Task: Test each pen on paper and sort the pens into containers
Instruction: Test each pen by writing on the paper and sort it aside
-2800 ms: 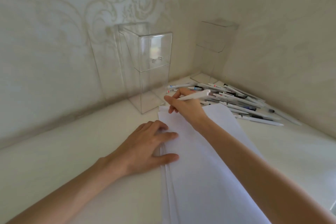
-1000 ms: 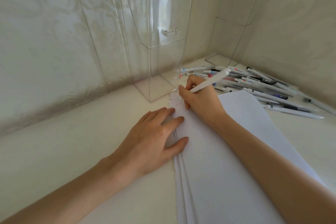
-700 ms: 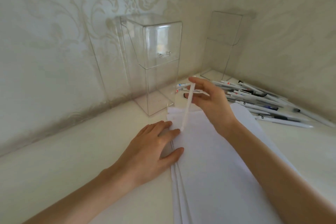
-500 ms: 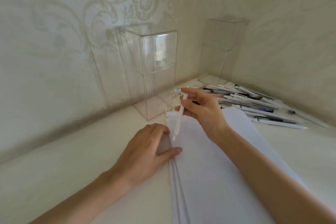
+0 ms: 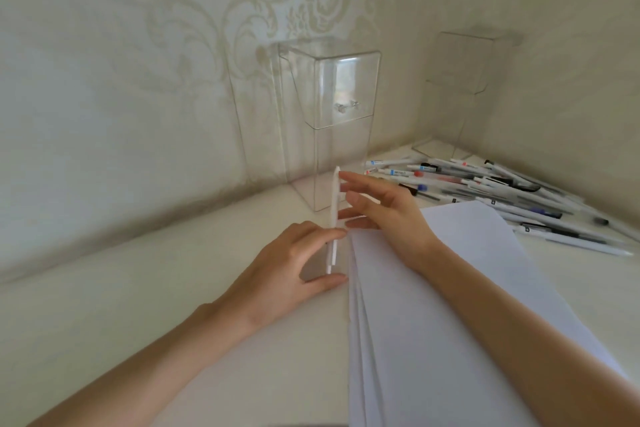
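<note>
The white pen (image 5: 334, 204) stands nearly upright above the surface (image 5: 138, 305), right at the paper's (image 5: 450, 288) left edge and in front of the near clear container (image 5: 332, 121). The left hand (image 5: 287, 267) curls its index finger over the lower barrel, thumb just under the pen's end. The right hand (image 5: 391, 215) has straight, spread fingers with the tips against the upper barrel. This looks like a hand-over before sorting. To do it well, the left should pinch firmly before the right peels off, then carry the pen upright to a container's top and let it slide in end first. Both containers, this one and the far container (image 5: 460, 87), look empty. The pile of pens (image 5: 502, 194) waits to the right. Hard to make out: any test mark on the paper, which end of the pen points down, and whether the near container's knobbed flap is open.
</note>
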Action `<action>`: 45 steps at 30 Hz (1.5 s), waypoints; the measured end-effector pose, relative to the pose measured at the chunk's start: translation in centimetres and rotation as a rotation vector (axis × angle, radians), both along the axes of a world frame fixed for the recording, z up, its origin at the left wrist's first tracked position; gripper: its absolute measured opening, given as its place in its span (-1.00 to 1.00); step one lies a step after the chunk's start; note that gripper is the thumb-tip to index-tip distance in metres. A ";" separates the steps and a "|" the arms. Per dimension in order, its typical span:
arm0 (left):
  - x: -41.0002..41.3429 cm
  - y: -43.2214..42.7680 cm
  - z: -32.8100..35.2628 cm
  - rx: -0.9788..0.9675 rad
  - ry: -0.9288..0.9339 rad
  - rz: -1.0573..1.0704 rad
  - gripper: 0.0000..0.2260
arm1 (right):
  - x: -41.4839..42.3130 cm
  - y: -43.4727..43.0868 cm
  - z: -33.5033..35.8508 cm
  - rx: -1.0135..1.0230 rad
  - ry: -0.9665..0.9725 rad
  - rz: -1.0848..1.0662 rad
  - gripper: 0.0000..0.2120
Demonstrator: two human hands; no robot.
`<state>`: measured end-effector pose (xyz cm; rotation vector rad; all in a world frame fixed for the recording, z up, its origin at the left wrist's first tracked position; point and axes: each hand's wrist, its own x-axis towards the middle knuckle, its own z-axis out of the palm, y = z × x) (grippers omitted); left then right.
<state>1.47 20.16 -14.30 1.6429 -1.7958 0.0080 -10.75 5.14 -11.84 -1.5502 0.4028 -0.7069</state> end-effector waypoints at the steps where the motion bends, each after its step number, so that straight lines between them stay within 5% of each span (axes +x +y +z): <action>1: 0.4 1.2 -0.1 0.014 -0.027 0.027 -0.58 | 0.0 0.0 0.0 -0.025 0.012 0.002 -0.71; 9: 1.7 8.3 0.2 0.000 -0.069 0.363 -0.65 | 0.1 0.0 -0.5 -0.127 0.052 0.033 -0.78; 12: 0.0 5.9 1.0 0.143 -0.043 0.573 -0.47 | 0.3 0.1 -0.4 -0.169 0.072 -0.005 -0.80; 15: -0.9 2.8 1.1 0.257 -0.191 0.676 -0.64 | 0.1 0.2 -0.1 -0.276 0.117 -0.099 -0.79; 18: 0.4 1.9 1.2 0.207 -0.196 0.743 -0.80 | -1.1 -0.7 0.6 -0.424 0.232 -0.221 -0.79; 24: 5.4 2.2 1.0 0.189 -0.208 0.965 -0.80 | -5.5 -5.4 1.1 -0.803 0.665 -0.642 -0.80; 27: 5.0 1.4 1.1 0.150 -0.281 0.961 -0.78 | -6.0 -6.9 0.4 -0.862 0.894 -0.621 -0.80; 32: 0.9 -0.2 1.6 -0.062 -0.336 0.602 -0.73 | -5.0 -8.0 0.1 -0.946 1.043 -0.553 -0.74; 34: -0.5 -0.7 1.8 -0.069 -0.274 0.456 -0.79 | -4.6 -8.4 0.3 -0.948 0.987 -0.585 -0.75; 40: -1.9 -2.1 1.4 -0.068 0.006 0.322 -0.82 | -6.3 -6.6 2.6 -0.943 0.399 -0.664 -0.92; 45: -2.5 -2.8 0.6 -0.113 0.055 0.290 -0.55 | -9.0 -3.7 1.1 -0.981 0.381 -0.355 -0.94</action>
